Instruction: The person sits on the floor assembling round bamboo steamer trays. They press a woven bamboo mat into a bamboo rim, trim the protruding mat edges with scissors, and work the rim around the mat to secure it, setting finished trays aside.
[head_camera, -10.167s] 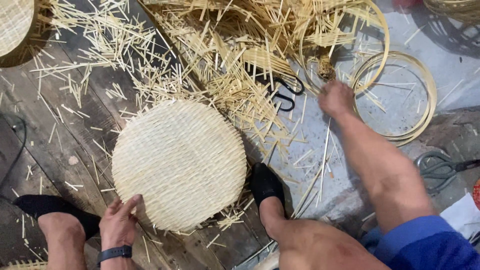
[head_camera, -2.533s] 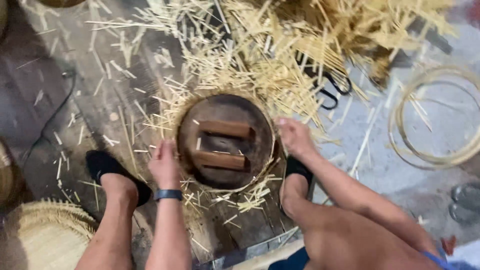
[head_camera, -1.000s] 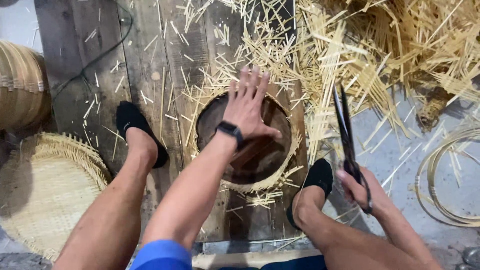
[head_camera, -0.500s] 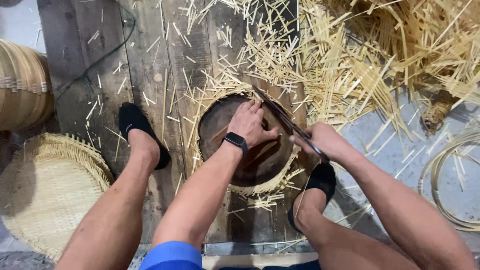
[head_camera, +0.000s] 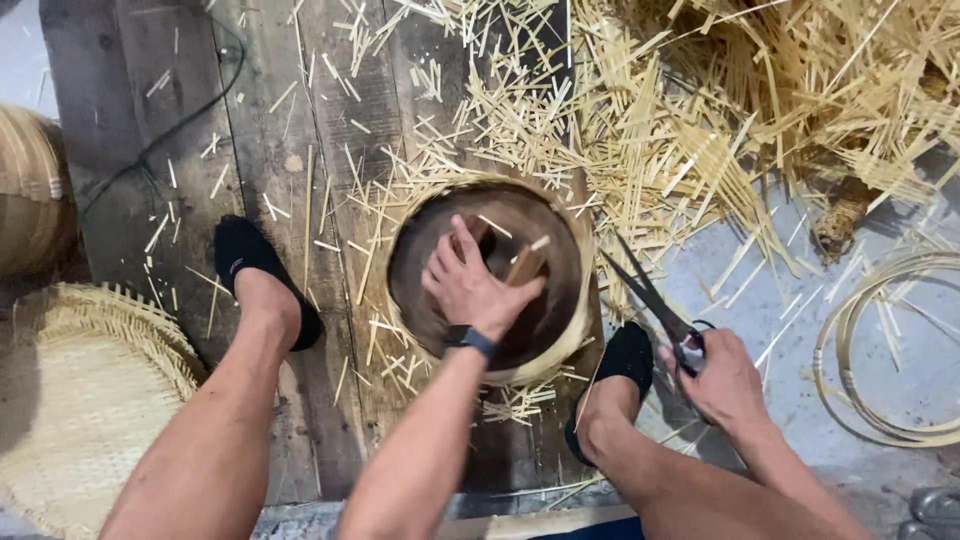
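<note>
Your left hand (head_camera: 470, 290) is pressing, fingers closed, on the wooden block atop the dark round mould (head_camera: 545, 320) at frame centre; your right hand (head_camera: 722, 378) is clamping black shears (head_camera: 650, 300), blades pointing up-left toward its rim.

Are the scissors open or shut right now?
Open: the scissors' two blades part into a narrow V while the right hand grips the handles.

A single camera, worn on the person's head, looks almost straight down past the knees at the wooden floor (head_camera: 300, 130), near enough that both forearms fill the lower half of the frame. The left hand (head_camera: 475, 290) sits at centre and the right hand (head_camera: 725, 380) at lower right. No second view overlaps it.
</note>
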